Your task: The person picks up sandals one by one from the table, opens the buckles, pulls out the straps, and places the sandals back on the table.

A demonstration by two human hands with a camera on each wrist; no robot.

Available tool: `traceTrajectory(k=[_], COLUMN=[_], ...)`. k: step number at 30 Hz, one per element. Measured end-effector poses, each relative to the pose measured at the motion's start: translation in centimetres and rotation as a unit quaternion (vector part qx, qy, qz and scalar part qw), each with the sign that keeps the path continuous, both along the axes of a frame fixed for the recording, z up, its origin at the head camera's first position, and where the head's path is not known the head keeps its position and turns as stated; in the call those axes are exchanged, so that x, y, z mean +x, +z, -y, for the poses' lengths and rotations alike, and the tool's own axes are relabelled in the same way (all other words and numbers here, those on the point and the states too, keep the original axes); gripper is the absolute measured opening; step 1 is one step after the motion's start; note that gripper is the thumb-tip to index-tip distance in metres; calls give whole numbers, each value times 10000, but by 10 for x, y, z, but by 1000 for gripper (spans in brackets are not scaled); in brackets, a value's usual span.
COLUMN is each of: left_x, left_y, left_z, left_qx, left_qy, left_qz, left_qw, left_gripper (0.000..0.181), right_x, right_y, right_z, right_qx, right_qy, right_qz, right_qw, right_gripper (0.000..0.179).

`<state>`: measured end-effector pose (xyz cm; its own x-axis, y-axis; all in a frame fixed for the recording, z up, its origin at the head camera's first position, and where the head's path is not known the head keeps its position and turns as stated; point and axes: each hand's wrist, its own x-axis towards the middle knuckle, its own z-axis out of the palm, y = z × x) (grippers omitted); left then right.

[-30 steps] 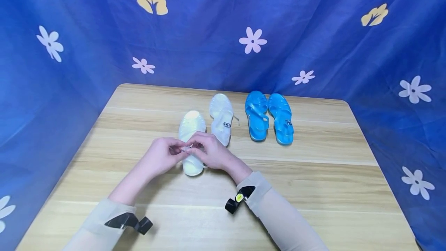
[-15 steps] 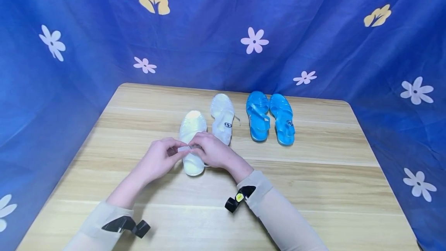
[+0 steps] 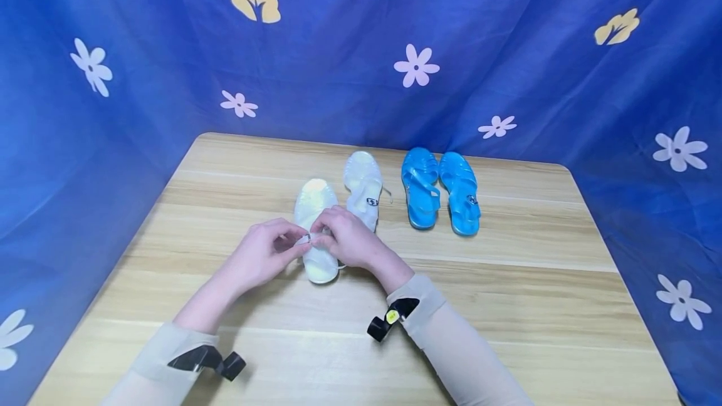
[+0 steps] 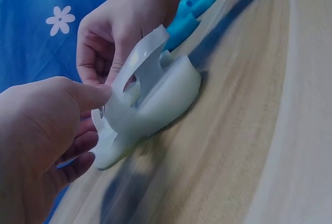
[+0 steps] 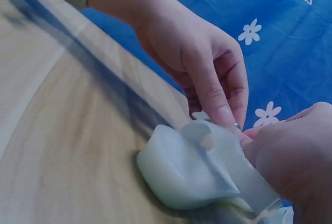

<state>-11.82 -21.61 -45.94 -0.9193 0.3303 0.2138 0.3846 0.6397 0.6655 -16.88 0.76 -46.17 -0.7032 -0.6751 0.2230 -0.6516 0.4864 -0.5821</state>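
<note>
The nearer white sandal lies on the table, toe pointing away, under both hands. My left hand pinches a pale strap end with a small metal buckle on it. From the right side, my right hand pinches the strap at the same spot, thumb and forefinger meeting the left fingertips. In the left wrist view, the sandal's heel rests on the table with a strap loop standing above it. The right wrist view shows both thumbs close together at the strap; the fingers partly hide the buckle.
Just right of the worked sandal lies a second white sandal, its thin strap end sticking out. Farther right, two blue sandals stand side by side near the table's back edge. A blue flowered curtain surrounds the wooden table.
The view has turned slightly left. Both hands stay at the strap; their fingertips have shifted a little, and the metal buckle now shows between them where the pale strap piece showed before.
</note>
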Motion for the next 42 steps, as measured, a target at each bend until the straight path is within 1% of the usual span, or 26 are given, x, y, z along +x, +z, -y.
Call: traceTrajectory(k=[3, 6, 11, 14, 16, 18, 24, 31, 34, 37, 42], left_x=[-2, -3, -3, -2, -1, 0, 3, 3, 2, 2, 1], left_y=[2, 2, 0, -2, -2, -3, -6, -11, -13, -14, -14], left_z=[-3, -5, -7, -6, -6, -5, -4, -6, -7, -7, -6], left_qx=[57, -63, -266, -300, -295, -247, -12, 94, 101, 127, 146], left_qy=[-94, -141, -241, -261, -255, -259, -226, -279, -299, -319, -300], left_qz=[66, 87, -72, -266, -384, -495, -565, -681, -742, -781, -815], left_qw=[9999, 9998, 9993, 9989, 9985, 9981, 9981, 9972, 9967, 9964, 9961], left_gripper=[21, 20, 19, 18, 17, 16, 14, 15, 14, 14, 13], right_x=[-1, -3, -5, -5, -4, -2, 0, 3, 4, 4, 4], right_y=[2, 4, 5, 5, 5, 4, -5, -13, -15, -15, -5], right_z=[0, -2, -6, -6, -5, -5, -7, -11, -12, -12, -10], right_qx=[-27, 13, -143, -245, -287, -343, -575, -753, -750, -694, -644], right_qy=[90, 202, 366, 404, 364, 330, 246, 145, 117, 129, 270], right_qz=[-23, 86, 739, 941, 923, 814, 392, 265, 208, 135, 331], right_qw=[10000, 9998, 9965, 9944, 9946, 9955, 9973, 9967, 9969, 9974, 9970], right_gripper=[11, 10, 5, 6, 7, 7, 7, 6, 6, 6, 8])
